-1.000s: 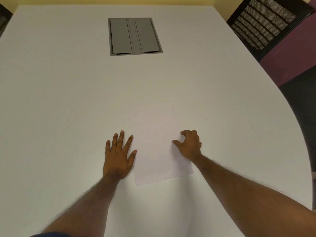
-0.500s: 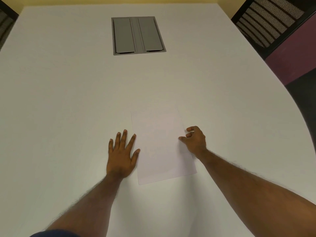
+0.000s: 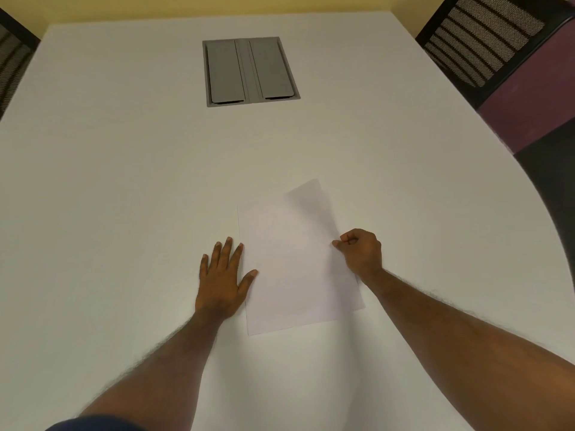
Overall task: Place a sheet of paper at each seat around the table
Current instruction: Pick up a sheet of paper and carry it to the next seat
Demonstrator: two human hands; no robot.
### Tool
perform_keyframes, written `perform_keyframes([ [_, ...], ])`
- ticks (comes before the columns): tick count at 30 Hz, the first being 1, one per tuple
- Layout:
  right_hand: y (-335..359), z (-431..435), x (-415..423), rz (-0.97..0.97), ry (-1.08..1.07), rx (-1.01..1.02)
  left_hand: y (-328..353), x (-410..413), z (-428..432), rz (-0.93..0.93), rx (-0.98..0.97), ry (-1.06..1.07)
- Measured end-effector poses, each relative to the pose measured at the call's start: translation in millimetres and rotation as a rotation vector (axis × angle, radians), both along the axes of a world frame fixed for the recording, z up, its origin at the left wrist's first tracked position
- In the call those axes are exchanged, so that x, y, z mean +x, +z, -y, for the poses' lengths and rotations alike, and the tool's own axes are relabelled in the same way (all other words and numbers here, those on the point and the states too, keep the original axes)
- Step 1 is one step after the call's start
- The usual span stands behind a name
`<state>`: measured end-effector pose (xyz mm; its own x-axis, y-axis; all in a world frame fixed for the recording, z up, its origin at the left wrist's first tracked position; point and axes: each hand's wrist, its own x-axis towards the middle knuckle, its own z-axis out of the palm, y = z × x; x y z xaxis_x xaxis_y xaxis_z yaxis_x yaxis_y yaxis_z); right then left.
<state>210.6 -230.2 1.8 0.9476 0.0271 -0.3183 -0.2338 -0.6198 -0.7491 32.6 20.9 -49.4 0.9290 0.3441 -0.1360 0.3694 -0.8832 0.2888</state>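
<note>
A small stack of white paper lies on the white table in front of me. My right hand pinches the right edge of the top sheet, whose far right corner is lifted off the stack. My left hand lies flat on the table with straight fingers, its thumb and forefinger touching the stack's left edge.
A grey cable hatch with two closed flaps is set into the table's middle. A black mesh-backed chair stands at the far right, and part of another chair shows at the far left. The table's curved edge runs down the right side.
My right hand slid from on top of the paper to its right edge and pinched the top sheet, which now lifts at the far right. My left hand stayed put.
</note>
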Motion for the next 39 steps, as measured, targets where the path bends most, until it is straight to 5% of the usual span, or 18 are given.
perform_keyframes([
  [9, 29, 11, -5, -0.104, -0.065, 0.312, 40, 27, 4, 0.117, -0.32, 0.282],
  [14, 49, 16, -11, -0.175, -0.091, 0.413, 66, 36, 14, 0.102, -0.75, 0.398],
  [19, 67, 18, -26, -0.2, -0.068, 0.454, 78, 27, 16, 0.129, -0.948, 0.405],
  [39, 129, -21, -172, -0.139, 0.19, 0.365, 172, -103, -42, 0.272, -0.78, 0.368],
])
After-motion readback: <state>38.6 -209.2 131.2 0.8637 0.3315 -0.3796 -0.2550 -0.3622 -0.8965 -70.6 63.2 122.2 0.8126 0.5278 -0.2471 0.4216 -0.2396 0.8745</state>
